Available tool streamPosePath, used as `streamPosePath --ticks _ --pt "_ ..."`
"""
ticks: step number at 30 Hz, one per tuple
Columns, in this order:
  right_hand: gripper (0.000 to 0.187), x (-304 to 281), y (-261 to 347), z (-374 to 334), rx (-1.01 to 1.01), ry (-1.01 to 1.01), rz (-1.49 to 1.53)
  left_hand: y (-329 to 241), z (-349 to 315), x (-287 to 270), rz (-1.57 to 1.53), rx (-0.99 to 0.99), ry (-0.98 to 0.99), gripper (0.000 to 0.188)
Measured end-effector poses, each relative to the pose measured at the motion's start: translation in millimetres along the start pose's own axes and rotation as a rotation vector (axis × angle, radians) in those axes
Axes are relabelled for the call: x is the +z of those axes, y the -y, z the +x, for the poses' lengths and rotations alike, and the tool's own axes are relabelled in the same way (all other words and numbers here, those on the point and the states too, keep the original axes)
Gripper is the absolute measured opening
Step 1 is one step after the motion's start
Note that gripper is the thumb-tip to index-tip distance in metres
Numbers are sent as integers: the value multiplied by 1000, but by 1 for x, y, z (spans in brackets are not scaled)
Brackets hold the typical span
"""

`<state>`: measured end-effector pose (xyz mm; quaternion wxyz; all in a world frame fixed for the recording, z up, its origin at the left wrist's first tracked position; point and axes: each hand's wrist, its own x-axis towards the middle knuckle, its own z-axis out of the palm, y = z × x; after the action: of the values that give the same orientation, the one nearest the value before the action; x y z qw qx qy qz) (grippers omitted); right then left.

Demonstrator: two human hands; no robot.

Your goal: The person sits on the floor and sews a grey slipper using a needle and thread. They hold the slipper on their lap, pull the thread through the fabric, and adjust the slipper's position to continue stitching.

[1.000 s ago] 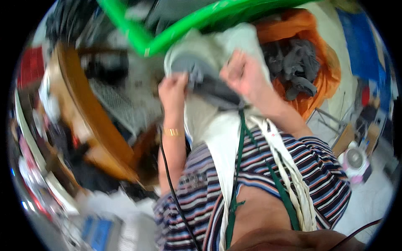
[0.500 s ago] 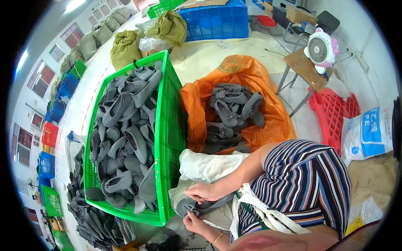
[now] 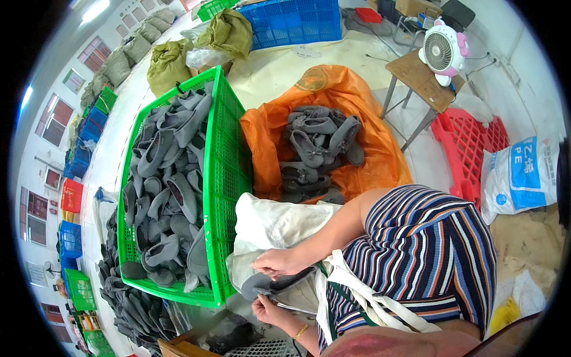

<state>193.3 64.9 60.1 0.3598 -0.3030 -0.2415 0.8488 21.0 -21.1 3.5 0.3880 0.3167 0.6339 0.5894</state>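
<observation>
A dark grey fabric shoe (image 3: 254, 288) lies across my lap, on top of a pale cloth (image 3: 285, 220). My left hand (image 3: 267, 310), with a yellow bracelet at the wrist, pinches the near edge of this shoe. Just over the shoe is my right hand (image 3: 276, 262), its fingers drawn together; whatever they hold is too small to make out. The green plastic crate (image 3: 215, 238) right beside my hands is heaped with similar grey shoes (image 3: 160, 196).
An orange sack (image 3: 380, 149) with grey shoes stands past my right arm. More grey pieces (image 3: 134, 315) are piled beyond the crate. A wooden table (image 3: 425, 77) holds a white fan (image 3: 441, 50). A red plastic pallet (image 3: 464, 152) leans near a white-blue bag (image 3: 516, 181).
The whole view has shifted slightly, so the surroundings sit farther up and left. My right fingers have come up a little from the shoe; my left hand stays at its edge.
</observation>
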Motion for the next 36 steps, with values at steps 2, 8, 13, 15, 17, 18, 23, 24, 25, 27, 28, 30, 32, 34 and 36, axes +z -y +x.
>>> streamPosePath --ticks 2,8,13,15,17,18,23,24,25,27,28,30,32,34,36 --pt "42 4 -5 4 -67 14 -88 9 10 -6 147 159 36 26" --pt "43 24 -2 -11 -70 66 -158 -42 15 18 675 430 -13 23" --pt "32 29 -16 -15 -41 350 -340 -53 30 8 676 182 121 44" --pt "22 16 -39 4 -335 496 -471 -33 57 3 964 71 182 67" --pt "16 2 -56 8 -324 445 -705 -32 61 16 1105 63 213 73" --pt "17 4 -51 7 -438 490 -794 -29 63 11 1104 73 192 68" --pt "10 4 -29 14 -602 409 -1139 -7 74 -22 916 153 93 48" --pt "13 3 -16 22 -635 376 -1256 -9 78 -30 891 126 86 46" --pt "14 -2 -7 31 -537 292 -1235 -6 80 -40 722 -8 76 40" --pt "16 -31 12 39 -355 137 -1108 3 73 -46 471 -159 69 29" --pt "17 -37 18 40 -275 58 -1013 10 74 -45 382 -181 83 25" --pt "18 -37 19 40 -273 36 -981 17 74 -45 257 -209 100 20" --pt "18 -33 13 44 -224 46 -959 17 73 -44 187 -220 107 17" --pt "18 -21 -1 52 -130 89 -936 12 73 -44 145 -238 106 17" --pt "18 -6 -12 61 -48 120 -1019 13 72 -46 103 -241 91 16"
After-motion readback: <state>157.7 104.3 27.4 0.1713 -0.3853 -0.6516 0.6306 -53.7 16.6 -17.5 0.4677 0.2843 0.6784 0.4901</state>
